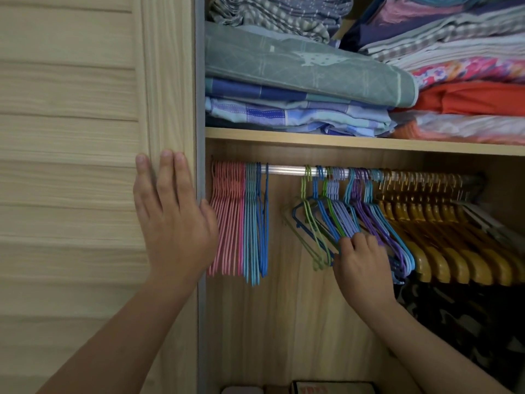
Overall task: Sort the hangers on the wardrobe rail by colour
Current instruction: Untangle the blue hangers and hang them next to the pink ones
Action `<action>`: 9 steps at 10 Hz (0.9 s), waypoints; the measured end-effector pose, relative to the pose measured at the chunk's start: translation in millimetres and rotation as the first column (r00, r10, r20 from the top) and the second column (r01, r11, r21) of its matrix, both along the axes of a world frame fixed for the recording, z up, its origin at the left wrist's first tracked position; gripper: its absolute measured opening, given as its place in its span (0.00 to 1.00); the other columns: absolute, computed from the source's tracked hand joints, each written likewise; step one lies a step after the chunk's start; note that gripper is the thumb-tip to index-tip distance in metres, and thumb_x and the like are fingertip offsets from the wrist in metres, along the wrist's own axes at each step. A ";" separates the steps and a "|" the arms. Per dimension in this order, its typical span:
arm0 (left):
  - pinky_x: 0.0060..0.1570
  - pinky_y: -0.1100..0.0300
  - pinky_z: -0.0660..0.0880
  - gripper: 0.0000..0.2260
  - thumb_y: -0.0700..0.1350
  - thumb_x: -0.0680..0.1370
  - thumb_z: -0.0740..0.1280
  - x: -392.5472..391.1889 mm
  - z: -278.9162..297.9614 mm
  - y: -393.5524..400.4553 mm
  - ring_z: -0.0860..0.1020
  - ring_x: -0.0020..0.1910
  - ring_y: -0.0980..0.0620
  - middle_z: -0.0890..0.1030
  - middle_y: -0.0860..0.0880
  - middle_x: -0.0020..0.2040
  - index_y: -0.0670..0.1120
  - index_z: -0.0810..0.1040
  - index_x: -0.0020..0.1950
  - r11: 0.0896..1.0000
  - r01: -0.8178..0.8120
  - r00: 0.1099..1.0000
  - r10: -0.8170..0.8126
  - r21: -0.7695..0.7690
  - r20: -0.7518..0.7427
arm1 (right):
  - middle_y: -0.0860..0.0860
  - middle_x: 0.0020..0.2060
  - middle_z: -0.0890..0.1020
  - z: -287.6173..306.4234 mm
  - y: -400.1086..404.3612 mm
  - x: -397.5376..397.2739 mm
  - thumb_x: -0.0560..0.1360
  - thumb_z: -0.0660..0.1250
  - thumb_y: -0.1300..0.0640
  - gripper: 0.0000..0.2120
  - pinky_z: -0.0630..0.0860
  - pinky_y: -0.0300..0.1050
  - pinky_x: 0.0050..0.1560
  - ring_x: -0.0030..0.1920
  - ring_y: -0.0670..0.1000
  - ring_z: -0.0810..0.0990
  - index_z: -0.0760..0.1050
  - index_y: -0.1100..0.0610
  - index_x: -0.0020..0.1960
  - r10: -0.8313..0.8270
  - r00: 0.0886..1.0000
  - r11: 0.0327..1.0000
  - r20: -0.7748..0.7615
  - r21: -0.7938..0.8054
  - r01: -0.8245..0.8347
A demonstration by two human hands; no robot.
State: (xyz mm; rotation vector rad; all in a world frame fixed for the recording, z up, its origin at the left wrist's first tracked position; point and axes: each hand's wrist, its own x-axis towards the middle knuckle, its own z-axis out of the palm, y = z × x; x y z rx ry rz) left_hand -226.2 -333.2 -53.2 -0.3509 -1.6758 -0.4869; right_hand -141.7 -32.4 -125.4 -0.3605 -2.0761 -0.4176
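A: How do the two hands lie?

B: The left hand is flat, fingers straight and pointing up, pressed on the pale wooden door at its inner edge; it holds nothing. The right hand reaches into the wardrobe with the forearm rising from lower right. Its fingers are curled in among the lower bars of the mixed hangers; which single hanger it grips cannot be told.

A: And the setting?

B: A wood-grain wardrobe interior. A shelf spans the top and carries folded bedding in stacks, grey-green and blue checks at left, floral and orange at right. Beneath it runs the metal rail. Dark patterned cloth hangs at lower right, and a box shows at the bottom edge.

A: Where are the hangers relative to the hands?

B: At the rail's left end, just beside the left hand, hang pink hangers, then light blue hangers, then dark blue hangers, packed together. A bare stretch of rail follows. The mixed group of green, blue, lilac, purple and light blue hangs above the right hand. Right of it, yellow hangers fill the rail.
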 end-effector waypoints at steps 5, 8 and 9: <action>0.78 0.35 0.54 0.33 0.44 0.80 0.63 1.7 0.0 0.5 0.50 0.82 0.32 0.58 0.36 0.82 0.37 0.55 0.82 1.000 0.005 1.000 -0.005 0.008 0.013 | 0.57 0.44 0.76 20.6 -8.6 -16.6 0.69 0.70 0.62 0.10 0.68 0.56 0.49 0.47 0.60 0.72 0.72 0.57 0.48 -0.204 0.939 0.979 0.277 0.033 0.203; 0.78 0.36 0.53 0.33 0.44 0.80 0.61 0.5 -0.8 -0.1 0.50 0.82 0.33 0.57 0.36 0.82 0.37 0.54 0.82 1.000 0.013 1.000 -0.013 0.006 0.010 | 0.58 0.33 0.78 40.5 -4.3 -7.6 0.63 0.69 0.68 0.06 0.72 0.54 0.42 0.38 0.60 0.77 0.75 0.60 0.36 -0.162 0.955 0.987 0.249 0.033 0.158; 0.78 0.36 0.53 0.33 0.44 0.80 0.61 -0.4 -0.7 -0.1 0.50 0.82 0.33 0.57 0.36 0.82 0.37 0.54 0.83 1.000 0.012 1.000 -0.012 0.010 0.010 | 0.55 0.24 0.72 47.1 -7.2 -6.0 0.59 0.70 0.72 0.12 0.71 0.49 0.36 0.25 0.54 0.70 0.71 0.59 0.31 -0.041 0.982 0.998 0.182 -0.032 0.048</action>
